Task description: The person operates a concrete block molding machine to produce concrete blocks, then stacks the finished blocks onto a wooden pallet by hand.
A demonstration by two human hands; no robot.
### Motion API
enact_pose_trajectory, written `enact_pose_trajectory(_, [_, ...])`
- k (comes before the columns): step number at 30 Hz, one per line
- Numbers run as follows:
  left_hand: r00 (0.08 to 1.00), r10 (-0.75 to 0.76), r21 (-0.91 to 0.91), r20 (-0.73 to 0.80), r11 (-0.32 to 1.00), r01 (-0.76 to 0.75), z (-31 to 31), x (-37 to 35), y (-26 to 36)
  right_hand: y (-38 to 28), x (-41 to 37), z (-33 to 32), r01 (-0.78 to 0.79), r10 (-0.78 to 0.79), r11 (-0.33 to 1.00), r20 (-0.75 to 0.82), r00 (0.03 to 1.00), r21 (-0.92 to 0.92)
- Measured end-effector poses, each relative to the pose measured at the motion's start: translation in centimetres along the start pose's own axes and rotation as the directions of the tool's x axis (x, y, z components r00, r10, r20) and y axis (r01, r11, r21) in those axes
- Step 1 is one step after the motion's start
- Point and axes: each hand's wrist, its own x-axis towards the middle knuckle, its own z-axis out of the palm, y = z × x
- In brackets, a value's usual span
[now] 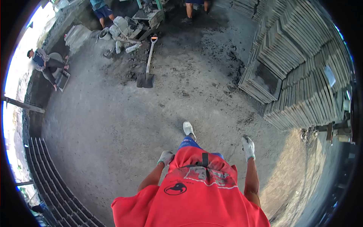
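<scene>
My left hand (165, 157), in a pale work glove, hangs beside the hem of my red shirt (204, 189). Its back faces me and its fingers are mostly hidden. Out to the side over the concrete floor (113, 113) hangs my right hand (248, 147), also gloved, its fingers loosely stretched with nothing in them. One white shoe (188, 128) shows ahead of my blue shorts (189, 142). Farther forward, a shovel (149, 68) with a pale shaft and an orange-marked grip lies on the floor, its dark blade toward me.
Tall stacks of grey slabs or frames (302, 98) stand at the right. Long dark ribbed pieces (56, 185) line the left edge. A person (47, 64) sits at the left wall; two others stand at the back near buckets (105, 34) and a cluttered stand (149, 19).
</scene>
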Motion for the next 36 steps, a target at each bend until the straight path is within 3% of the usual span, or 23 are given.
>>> enact_pose_trajectory(1, [0.995,-0.089,0.003,0.048,0.996,0.089,-1.5,2.0,-0.4,-2.2,1.8,0.7,0.055,-0.055,0.998,-0.023,0.998,-0.027])
enact_pose_trajectory(2, [0.966,-0.259,-0.235,0.014,0.938,0.255,-3.5,4.8,-1.6,-4.5,3.5,1.5,0.054,-0.054,0.997,-0.012,0.998,-0.047])
enact_pose_trajectory(3, [0.902,-0.43,-0.461,0.04,0.793,0.398,-4.7,6.4,-2.8,-7.0,3.6,2.3,0.012,-0.011,1.0,0.063,0.998,-0.013])
enact_pose_trajectory(4, [0.961,-0.222,-0.279,-0.163,0.945,0.171,-3.9,8.6,-6.9,-9.8,4.1,3.1,-0.027,0.023,0.999,0.133,0.991,0.028])
enact_pose_trajectory(5, [0.803,-0.57,-0.835,0.175,0.346,0.428,-11.1,9.8,-4.8,-9.4,6.3,4.5,0.048,-0.029,0.992,0.153,0.988,-0.119])
enact_pose_trajectory(7, [0.727,-0.654,-0.944,0.21,0.057,0.324,-18.6,12.6,-5.1,-11.4,8.7,5.6,0.058,-0.016,0.981,0.221,0.975,-0.185])
enact_pose_trajectory(8, [0.69,-0.695,-0.949,0.202,0.034,0.312,-20.9,13.5,-6.0,-12.6,10.0,5.9,0.075,-0.009,0.97,0.273,0.962,-0.233])
enact_pose_trajectory(9, [0.651,-0.734,-0.954,0.195,0.012,0.3,-22.7,14.3,-7.1,-19.7,8.4,4.1,0.131,-0.034,0.947,0.315,0.949,-0.292])
enact_pose_trajectory(13, [0.608,-0.779,-0.96,0.154,0.029,0.279,-27.9,17.1,-12.0,-23.0,15.6,5.8,0.085,0.009,0.964,0.355,0.935,-0.25])
enact_pose_trajectory(15, [0.524,-0.843,-0.981,0.121,-0.023,0.19,-29.4,18.7,-13.3,-28.0,19.8,5.7,-0.071,0.195,0.957,0.444,0.874,-0.282])
enact_pose_trajectory(16, [0.511,-0.852,-0.986,0.109,-0.026,0.167,-29.3,19.4,-14.1,-27.9,22.6,6.5,-0.041,0.171,0.959,0.453,0.875,-0.282])
enact_pose_trajectory(18, [0.483,-0.856,-0.977,0.183,-0.105,0.185,-27.6,20.1,-14.5,-27.9,27.8,8.1,0.135,-0.047,0.976,0.435,0.899,-0.173])
enact_pose_trajectory(20, [0.426,-0.85,-0.945,0.309,-0.226,0.236,-27.0,21.2,-14.4,-32.2,31.0,8.5,0.147,-0.032,0.968,0.484,0.874,-0.202])
enact_pose_trajectory(22, [0.364,-0.866,-0.939,0.343,-0.329,0.101,-26.3,23.5,-10.8,-35.8,35.3,8.6,0.346,-0.152,0.893,0.53,0.834,-0.288])
enact_pose_trajectory(24, [0.381,-0.826,-0.909,0.415,-0.384,0.159,-26.8,26.9,-9.0,-40.3,39.7,9.4,0.323,-0.128,0.911,0.57,0.812,-0.256])
enact_pose_trajectory(26, [0.48,-0.801,-0.934,0.356,-0.316,0.165,-27.6,28.9,-7.6,-44.0,43.6,10.6,0.277,-0.09,0.925,0.558,0.825,-0.261])
enact_pose_trajectory(29, [0.491,-0.77,-0.907,0.408,-0.405,0.118,-28.6,33.0,-8.4,-48.4,50.2,14.3,0.385,-0.145,0.874,0.596,0.79,-0.296])
enact_pose_trajectory(31, [0.399,-0.784,-0.867,0.477,-0.495,0.064,-30.4,36.2,-10.6,-53.0,54.1,17.4,0.438,-0.173,0.847,0.623,0.763,-0.301])
enact_pose_trajectory(36, [0.365,-0.784,-0.857,0.502,-0.507,0.089,-35.4,42.5,-22.1,-65.1,60.5,25.9,0.584,-0.261,0.741,0.658,0.706,-0.332])
